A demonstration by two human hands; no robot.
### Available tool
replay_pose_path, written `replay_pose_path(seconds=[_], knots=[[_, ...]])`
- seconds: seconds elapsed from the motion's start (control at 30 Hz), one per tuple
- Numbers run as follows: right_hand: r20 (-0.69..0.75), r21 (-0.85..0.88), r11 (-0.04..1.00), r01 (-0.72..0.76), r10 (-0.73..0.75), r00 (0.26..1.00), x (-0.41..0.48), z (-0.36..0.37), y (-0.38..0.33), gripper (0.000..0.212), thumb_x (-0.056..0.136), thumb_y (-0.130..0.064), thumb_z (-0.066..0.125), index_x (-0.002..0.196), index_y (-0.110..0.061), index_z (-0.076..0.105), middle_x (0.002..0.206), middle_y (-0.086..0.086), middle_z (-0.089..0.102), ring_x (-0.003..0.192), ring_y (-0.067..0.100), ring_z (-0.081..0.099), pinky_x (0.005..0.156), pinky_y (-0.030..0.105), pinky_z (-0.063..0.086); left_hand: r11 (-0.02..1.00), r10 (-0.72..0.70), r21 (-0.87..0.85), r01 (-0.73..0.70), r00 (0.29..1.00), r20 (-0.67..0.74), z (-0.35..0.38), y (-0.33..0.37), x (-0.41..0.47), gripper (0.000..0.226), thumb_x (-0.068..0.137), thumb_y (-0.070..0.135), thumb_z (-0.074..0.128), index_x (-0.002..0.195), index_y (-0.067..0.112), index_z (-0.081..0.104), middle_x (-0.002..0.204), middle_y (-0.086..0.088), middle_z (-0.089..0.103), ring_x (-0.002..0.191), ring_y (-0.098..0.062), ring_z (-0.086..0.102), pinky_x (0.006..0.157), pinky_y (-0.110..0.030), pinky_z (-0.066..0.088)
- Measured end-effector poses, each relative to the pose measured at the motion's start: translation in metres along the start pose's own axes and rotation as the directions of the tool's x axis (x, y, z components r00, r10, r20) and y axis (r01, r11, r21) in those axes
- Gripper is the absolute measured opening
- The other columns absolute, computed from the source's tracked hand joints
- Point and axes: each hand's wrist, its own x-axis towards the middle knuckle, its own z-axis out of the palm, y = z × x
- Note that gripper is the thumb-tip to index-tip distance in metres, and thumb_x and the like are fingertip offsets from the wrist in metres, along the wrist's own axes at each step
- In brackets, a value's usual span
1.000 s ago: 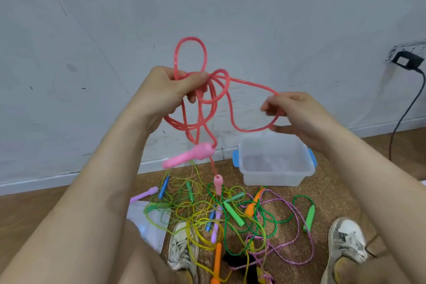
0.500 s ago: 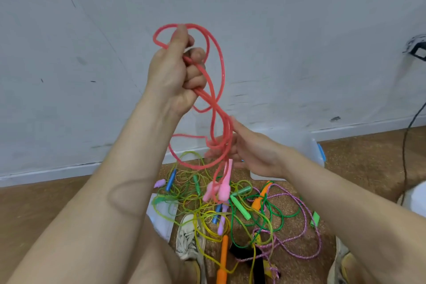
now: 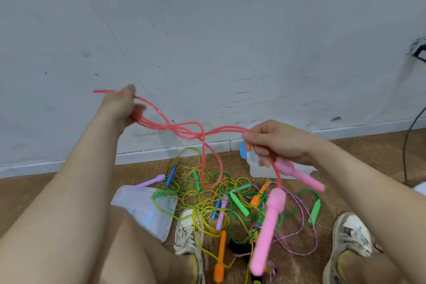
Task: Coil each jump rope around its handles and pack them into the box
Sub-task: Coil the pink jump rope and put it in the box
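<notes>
Above the tangled pile (image 3: 207,196) on the floor, left hand (image 3: 119,106) grips bunched red rope (image 3: 184,129) loops, right hand (image 3: 274,143) pinches the other end, pink handles (image 3: 268,226) dangling just below it.

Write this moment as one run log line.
left hand: grips red rope loops | right hand: pinches rope, pink handles below | box: behind right hand

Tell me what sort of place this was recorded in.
Likely a bare indoor room; which kind is unclear. It has a scuffed white wall with a baseboard, a brown cork-like floor where the tangled jump ropes lie, and a wall socket with a black cable.
</notes>
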Motion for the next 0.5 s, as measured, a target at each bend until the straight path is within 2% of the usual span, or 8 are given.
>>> replay_pose_path(seconds=[0.03, 0.1, 0.17, 0.2, 0.27, 0.33, 0.37, 0.5], knots=[[-0.017, 0.051, 0.999, 0.012, -0.011, 1.000, -0.003, 0.000, -0.006, 0.030, 0.101, -0.024, 0.045, 0.080, -0.007, 0.056, 0.046, -0.002, 0.033, 0.035, 0.011, 0.038, 0.049, 0.025, 0.043, 0.945, -0.020, 0.327, -0.004, 0.997, 0.069, -0.005, -0.005, -0.002, 0.034, 0.098, 0.033, 0.044, 0.083, 0.004, 0.054, 0.065, -0.015, 0.060, 0.044, -0.018, 0.054, 0.048, -0.024, 0.045], [0.000, 0.103, 0.995, 0.008, -0.008, 1.000, -0.009, 0.001, -0.016, 0.029, 0.102, -0.024, 0.043, 0.085, -0.005, 0.057, 0.047, -0.005, 0.026, 0.036, 0.009, 0.027, 0.044, 0.021, 0.038, 0.606, -0.069, 0.792, -0.077, 0.986, 0.149, -0.014, 0.001, -0.014, 0.057, 0.097, 0.046, 0.042, 0.078, -0.002, 0.067, 0.067, -0.015, 0.070, 0.059, -0.025, 0.063, 0.062, -0.029, 0.050], [0.045, 0.094, 0.996, 0.002, -0.006, 0.999, -0.012, 0.007, -0.024, 0.026, 0.102, -0.021, 0.043, 0.090, -0.004, 0.059, 0.050, -0.006, 0.025, 0.038, 0.008, 0.024, 0.043, 0.019, 0.036, 0.345, 0.095, 0.910, -0.231, 0.973, 0.211, -0.009, 0.019, -0.031, 0.055, 0.093, 0.052, 0.047, 0.068, 0.010, 0.073, 0.066, -0.008, 0.071, 0.068, -0.024, 0.065, 0.073, -0.032, 0.049], [0.065, 0.090, 0.996, 0.002, -0.008, 0.998, -0.012, 0.010, -0.027, 0.023, 0.102, -0.018, 0.045, 0.092, -0.003, 0.060, 0.051, -0.005, 0.025, 0.039, 0.007, 0.024, 0.042, 0.019, 0.036, 0.331, 0.233, 0.869, -0.368, 0.924, 0.303, 0.002, 0.026, -0.043, 0.047, 0.091, 0.051, 0.052, 0.070, 0.014, 0.073, 0.069, -0.006, 0.072, 0.072, -0.023, 0.064, 0.073, -0.031, 0.048], [0.088, 0.111, 0.994, 0.007, -0.017, 0.996, -0.011, 0.017, -0.031, 0.017, 0.099, -0.012, 0.049, 0.092, -0.002, 0.061, 0.052, -0.003, 0.028, 0.039, 0.008, 0.028, 0.043, 0.020, 0.037, 0.549, 0.336, 0.478, -0.686, 0.704, 0.626, 0.038, 0.031, -0.080, 0.027, 0.089, 0.044, 0.059, 0.090, 0.021, 0.071, 0.089, 0.000, 0.073, 0.083, -0.010, 0.064, 0.075, -0.026, 0.047], [0.075, 0.154, 0.988, 0.011, -0.023, 0.997, -0.009, 0.019, -0.029, 0.019, 0.096, -0.010, 0.054, 0.079, -0.005, 0.062, 0.052, 0.000, 0.035, 0.041, 0.011, 0.035, 0.045, 0.023, 0.041, 0.754, 0.168, 0.163, -0.637, 0.427, 0.889, 0.076, 0.022, -0.109, 0.032, 0.088, 0.041, 0.057, 0.112, 0.020, 0.063, 0.101, 0.002, 0.070, 0.090, -0.001, 0.062, 0.083, -0.020, 0.047], [0.057, 0.158, 0.987, 0.013, -0.022, 0.998, -0.008, 0.017, -0.027, 0.023, 0.094, -0.009, 0.056, 0.071, -0.008, 0.061, 0.052, 0.001, 0.039, 0.043, 0.012, 0.040, 0.047, 0.024, 0.044, 0.742, 0.083, 0.169, -0.649, 0.338, 0.937, 0.088, 0.015, -0.115, 0.036, 0.088, 0.042, 0.061, 0.113, 0.016, 0.062, 0.095, -0.001, 0.069, 0.086, -0.003, 0.061, 0.081, -0.024, 0.050], [-0.001, 0.215, 0.974, 0.075, -0.077, 0.997, -0.009, -0.001, -0.019, 0.024, 0.090, -0.022, 0.061, 0.072, -0.008, 0.065, 0.057, 0.002, 0.051, 0.067, 0.016, 0.060, 0.071, 0.031, 0.049, 0.680, 0.151, 0.175, -0.713, 0.368, 0.917, 0.096, 0.021, -0.110, 0.019, 0.086, 0.022, 0.069, 0.097, 0.006, 0.071, 0.057, 0.016, 0.056, 0.053, 0.004, 0.044, 0.053, -0.011, 0.036]])
